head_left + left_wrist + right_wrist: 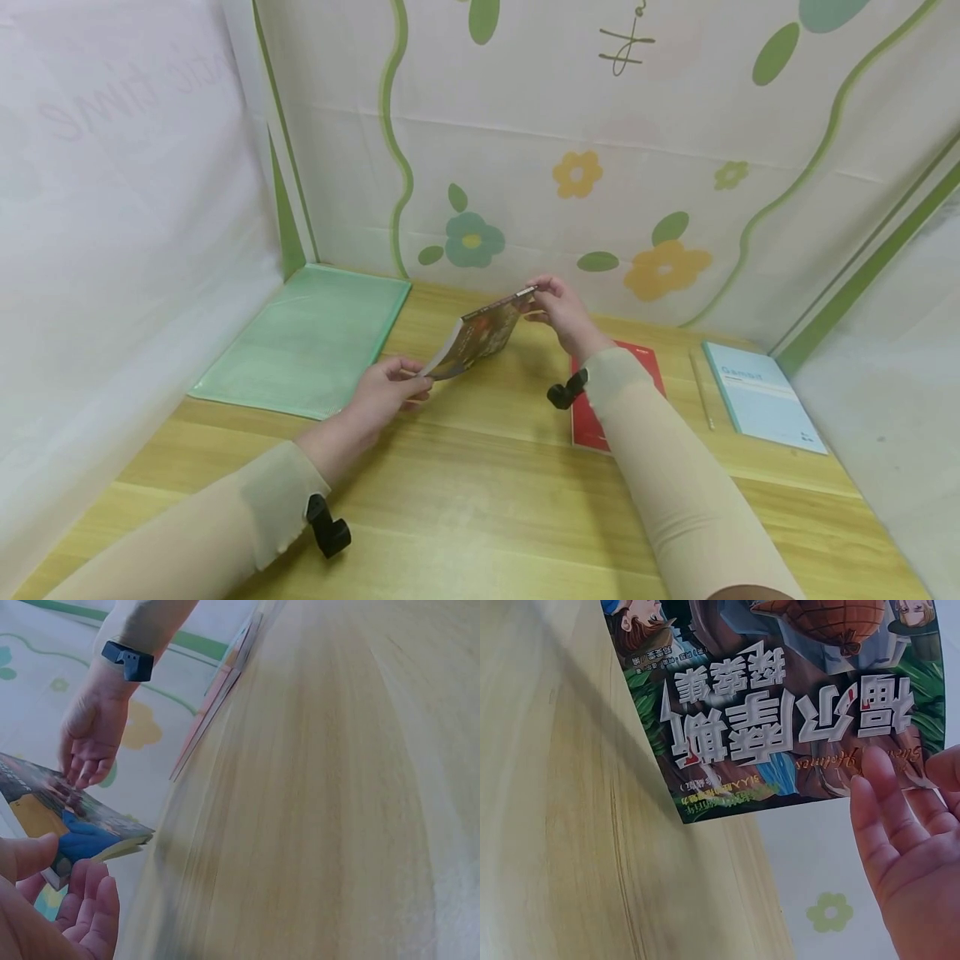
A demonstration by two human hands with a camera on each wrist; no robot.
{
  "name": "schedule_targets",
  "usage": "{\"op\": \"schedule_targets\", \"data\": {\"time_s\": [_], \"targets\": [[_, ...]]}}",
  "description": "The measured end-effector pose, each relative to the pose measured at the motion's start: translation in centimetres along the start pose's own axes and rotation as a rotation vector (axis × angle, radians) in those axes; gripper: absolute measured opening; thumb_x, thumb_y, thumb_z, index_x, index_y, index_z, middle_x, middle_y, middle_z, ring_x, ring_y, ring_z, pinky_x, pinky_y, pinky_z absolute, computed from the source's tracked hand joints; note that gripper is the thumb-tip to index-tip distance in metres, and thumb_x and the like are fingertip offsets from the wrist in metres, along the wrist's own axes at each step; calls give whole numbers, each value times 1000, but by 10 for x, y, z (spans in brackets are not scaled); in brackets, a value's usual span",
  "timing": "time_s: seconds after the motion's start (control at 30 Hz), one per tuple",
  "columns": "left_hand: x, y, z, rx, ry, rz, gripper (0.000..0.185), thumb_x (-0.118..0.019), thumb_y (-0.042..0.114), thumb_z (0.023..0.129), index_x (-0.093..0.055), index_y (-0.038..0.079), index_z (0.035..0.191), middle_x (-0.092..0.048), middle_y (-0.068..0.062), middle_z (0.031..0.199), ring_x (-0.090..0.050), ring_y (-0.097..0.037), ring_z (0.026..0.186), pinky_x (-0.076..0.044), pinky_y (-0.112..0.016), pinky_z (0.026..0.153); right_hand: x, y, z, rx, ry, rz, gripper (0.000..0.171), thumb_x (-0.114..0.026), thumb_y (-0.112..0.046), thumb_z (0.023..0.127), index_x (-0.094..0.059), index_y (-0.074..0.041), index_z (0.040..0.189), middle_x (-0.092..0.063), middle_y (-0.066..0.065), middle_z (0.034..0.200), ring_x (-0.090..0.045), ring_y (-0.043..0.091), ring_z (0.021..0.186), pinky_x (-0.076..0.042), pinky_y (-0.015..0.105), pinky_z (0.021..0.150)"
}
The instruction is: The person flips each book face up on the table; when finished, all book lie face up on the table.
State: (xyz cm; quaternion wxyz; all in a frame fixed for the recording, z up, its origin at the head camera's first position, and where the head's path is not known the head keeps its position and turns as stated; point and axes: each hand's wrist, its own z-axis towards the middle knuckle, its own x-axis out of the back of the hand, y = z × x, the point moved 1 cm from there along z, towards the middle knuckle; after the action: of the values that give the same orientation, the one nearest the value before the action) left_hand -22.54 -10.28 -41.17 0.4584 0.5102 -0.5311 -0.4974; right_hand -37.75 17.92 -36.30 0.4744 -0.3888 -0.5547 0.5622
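A paperback book (pixel 480 335) with a colourful illustrated cover is held tilted in the air above the wooden table (pixel 487 492). My left hand (pixel 390 390) pinches its near lower corner between thumb and fingers. My right hand (pixel 558 310) holds the far upper corner. In the left wrist view the book (pixel 67 817) lies between my thumb (pixel 30 853) and fingers, with the right hand (pixel 88 742) beyond it. The right wrist view shows the cover (pixel 795 705) with large white Chinese characters and my fingers (pixel 900 825) at its edge.
A green plastic folder (pixel 307 342) lies at the back left of the table. A red booklet (pixel 603 392) lies under my right forearm, and a light blue notebook (pixel 761 396) with a clear pen (pixel 701 387) beside it lies at the right. Flowered cloth walls enclose the table.
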Motion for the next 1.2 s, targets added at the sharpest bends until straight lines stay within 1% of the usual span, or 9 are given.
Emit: {"op": "schedule_targets", "data": {"time_s": [0.1,0.17,0.27,0.43,0.63,0.8,0.97,1.07,1.2], "targets": [[-1,0,0,-4,-3,4,21,-66,4,93,-61,-6,110,-65,-26,106,-66,-40,98,-54,-53,87,1,-1,1,0,4,1,15,-44,-5,103,-52,-4,116,-62,8,103,-63,23,90,-46,56,97],[-1,0,0,-8,-9,5,22,-67,5,93,-60,-6,110,-63,-23,107,-65,-40,101,-53,-53,89,1,-2,1,0,6,-5,16,-44,-5,102,-52,-4,116,-62,9,103,-63,23,89,-46,56,97],[-2,0,0,-16,-1,19,23,-68,6,92,-62,-7,110,-59,-17,111,-63,-35,101,-53,-52,90,1,-5,0,-1,4,-9,20,-43,-3,102,-51,0,120,-60,9,104,-63,24,89,-45,58,97],[-2,1,0,-16,14,75,22,-71,9,91,-65,-5,107,-57,-15,114,-58,-26,99,-54,-49,87,0,-6,0,-5,-1,-19,27,-41,-4,103,-46,5,128,-60,10,104,-62,24,89,-46,57,97],[-2,-1,0,9,14,144,20,-73,12,89,-68,-1,104,-62,-11,109,-60,-31,91,-53,-44,79,0,-5,1,-3,11,-34,18,-42,-5,104,-52,-3,119,-60,10,102,-62,22,86,-49,52,94],[-3,-1,-1,3,-7,159,15,-74,10,88,-69,0,99,-63,-9,101,-58,-30,85,-51,-39,73,-1,-5,0,-3,12,-64,17,-42,-6,105,-54,-7,117,-60,11,102,-62,22,86,-53,45,89],[-3,-4,-2,0,-25,189,15,-76,12,86,-69,1,94,-62,-8,93,-57,-25,79,-50,-36,68,-1,-5,1,-8,-10,-68,21,-43,-7,105,-52,-2,123,-59,14,102,-60,25,88,-52,46,92],[-3,-6,-2,12,-39,213,16,-77,14,85,-70,3,93,-64,-7,96,-57,-23,82,-50,-35,70,-2,-4,2,-12,-21,-67,25,-43,-6,105,-50,1,128,-59,15,101,-60,26,88,-51,47,93],[-4,-8,-3,-6,-68,247,16,-77,15,85,-70,3,93,-64,-7,104,-58,-21,88,-51,-34,73,-3,-4,3,-11,-27,-67,30,-45,-8,105,-47,2,133,-60,14,99,-60,24,85,-52,44,90]]}}
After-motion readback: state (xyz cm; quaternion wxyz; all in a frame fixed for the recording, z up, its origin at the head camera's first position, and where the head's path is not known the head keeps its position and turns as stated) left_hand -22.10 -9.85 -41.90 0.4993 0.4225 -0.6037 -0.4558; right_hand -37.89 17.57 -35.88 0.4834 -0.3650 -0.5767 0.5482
